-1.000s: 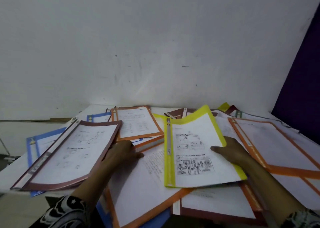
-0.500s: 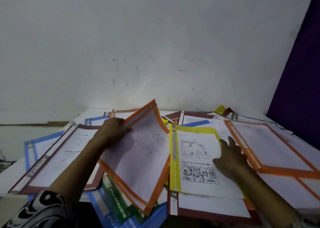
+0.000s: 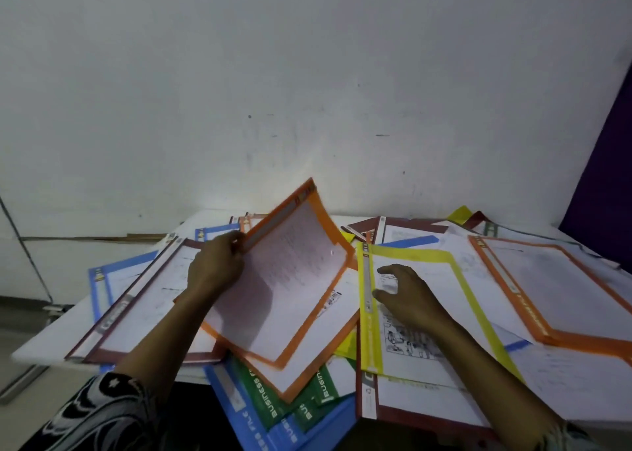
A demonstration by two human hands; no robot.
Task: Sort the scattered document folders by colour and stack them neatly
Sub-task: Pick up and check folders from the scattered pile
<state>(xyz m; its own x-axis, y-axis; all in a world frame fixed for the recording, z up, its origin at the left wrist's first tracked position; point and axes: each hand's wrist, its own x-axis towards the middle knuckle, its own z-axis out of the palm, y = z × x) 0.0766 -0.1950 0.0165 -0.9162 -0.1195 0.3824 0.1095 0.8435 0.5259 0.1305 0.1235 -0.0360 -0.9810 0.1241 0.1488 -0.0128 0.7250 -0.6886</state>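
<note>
Folders in orange, yellow, maroon, blue and green lie scattered over a white table [image 3: 41, 343]. My left hand [image 3: 216, 269] grips the spine edge of an orange folder [image 3: 284, 286] and holds it tilted up above the pile. My right hand [image 3: 407, 293] rests on the yellow folder [image 3: 444, 266] near its spine, fingers loosely bent. A maroon folder [image 3: 136, 310] lies under my left forearm. Another orange folder [image 3: 554, 286] lies at the right.
Green folders [image 3: 307, 402] and a blue folder [image 3: 253, 426] hang over the table's front edge. A maroon folder [image 3: 410, 406] sits under the yellow one. More folders lie at the back by the white wall [image 3: 307, 91]. A purple panel [image 3: 605, 177] stands at the right.
My left hand took hold of the orange folder and lifted it up off the pile, uncovering green and blue folders. My right hand laid the yellow folder flat and slid toward its spine.
</note>
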